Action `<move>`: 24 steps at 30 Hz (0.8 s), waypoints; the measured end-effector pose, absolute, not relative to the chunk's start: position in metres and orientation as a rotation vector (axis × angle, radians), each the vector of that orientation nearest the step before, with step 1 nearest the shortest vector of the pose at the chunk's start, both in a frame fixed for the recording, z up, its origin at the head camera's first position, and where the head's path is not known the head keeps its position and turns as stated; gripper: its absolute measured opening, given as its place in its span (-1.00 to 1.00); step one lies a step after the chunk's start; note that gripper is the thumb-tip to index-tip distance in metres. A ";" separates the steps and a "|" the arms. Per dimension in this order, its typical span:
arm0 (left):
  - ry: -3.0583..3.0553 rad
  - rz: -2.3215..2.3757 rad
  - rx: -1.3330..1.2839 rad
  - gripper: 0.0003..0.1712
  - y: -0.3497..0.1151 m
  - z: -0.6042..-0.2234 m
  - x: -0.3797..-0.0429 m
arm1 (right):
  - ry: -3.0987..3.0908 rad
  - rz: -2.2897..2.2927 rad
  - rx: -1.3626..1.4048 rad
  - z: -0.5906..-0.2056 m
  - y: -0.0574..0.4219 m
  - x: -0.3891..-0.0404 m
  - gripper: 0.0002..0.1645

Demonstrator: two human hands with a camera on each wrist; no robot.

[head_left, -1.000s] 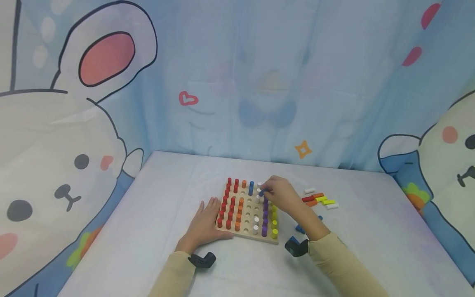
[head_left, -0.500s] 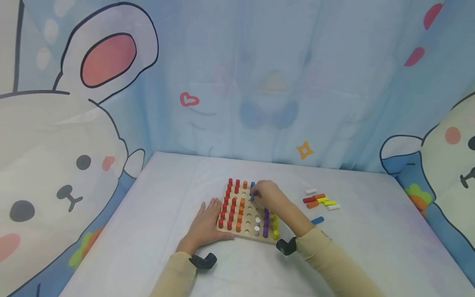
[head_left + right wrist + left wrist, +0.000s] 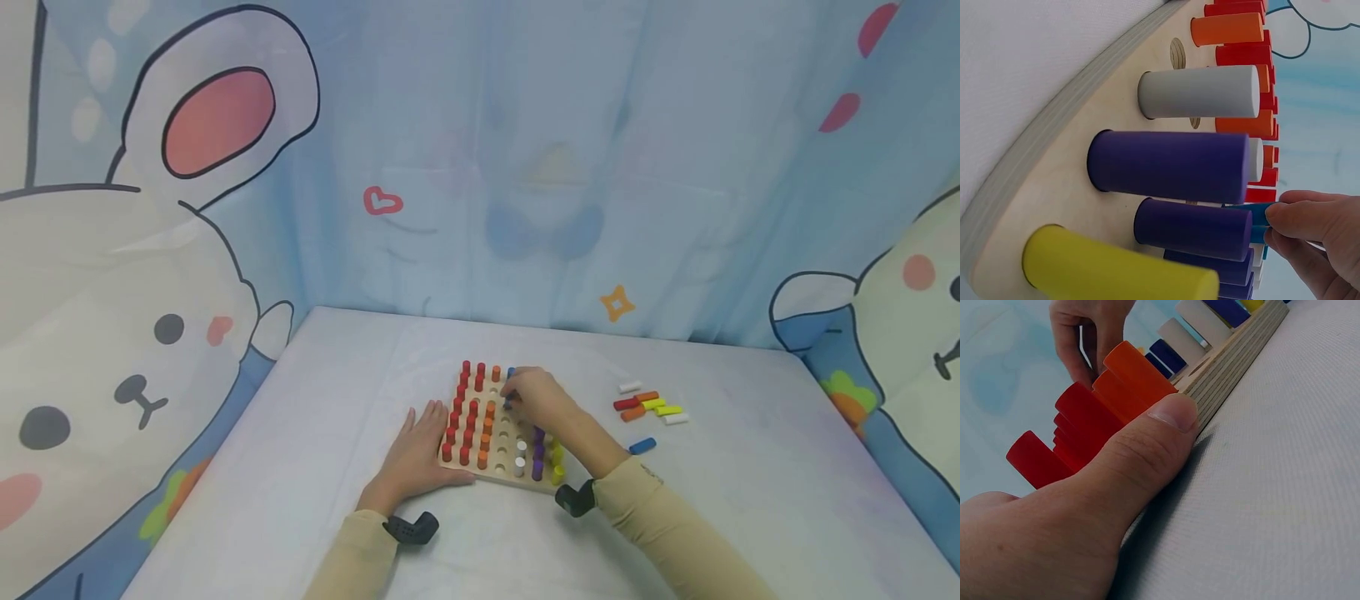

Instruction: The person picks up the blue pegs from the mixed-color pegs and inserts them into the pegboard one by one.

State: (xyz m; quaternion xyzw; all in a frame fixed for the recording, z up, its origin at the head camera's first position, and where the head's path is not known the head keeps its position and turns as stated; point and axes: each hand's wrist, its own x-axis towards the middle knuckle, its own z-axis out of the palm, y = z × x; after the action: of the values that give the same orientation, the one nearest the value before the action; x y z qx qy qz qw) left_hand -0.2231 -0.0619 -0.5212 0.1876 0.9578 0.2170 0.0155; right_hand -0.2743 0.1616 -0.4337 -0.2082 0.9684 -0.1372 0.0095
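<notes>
Right wrist view: the right hand pinches a blue peg between thumb and finger, over the far half of the pegboard; whether its lower end sits in a hole is hidden. In the head view, the left hand lies against the board's left side, fingers straight, thumb along the near edge. White pegs, purple pegs and yellow pegs stand right of centre; orange pegs and red pegs stand nearer the left hand. Beyond the board's right side, on white cloth, lie a loose blue peg and, farther back, a mixed cluster of pegs
</notes>
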 end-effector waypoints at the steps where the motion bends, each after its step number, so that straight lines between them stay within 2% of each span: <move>1: 2.978 0.682 0.583 0.42 -0.062 -0.521 -0.223 | 3.024 -0.429 -0.650 -0.434 0.161 -0.274 -0.81; 24: 2.967 0.671 0.575 0.43 -0.062 -0.519 -0.222 | 3.029 -0.387 -0.630 -0.437 0.158 -0.278 -0.79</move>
State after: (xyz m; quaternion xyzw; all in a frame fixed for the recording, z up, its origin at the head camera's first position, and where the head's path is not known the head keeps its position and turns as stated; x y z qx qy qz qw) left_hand -0.2217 -0.0623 -0.5186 0.1856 0.9582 0.2167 0.0228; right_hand -0.2781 0.1582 -0.4374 -0.2019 0.9714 -0.1243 0.0118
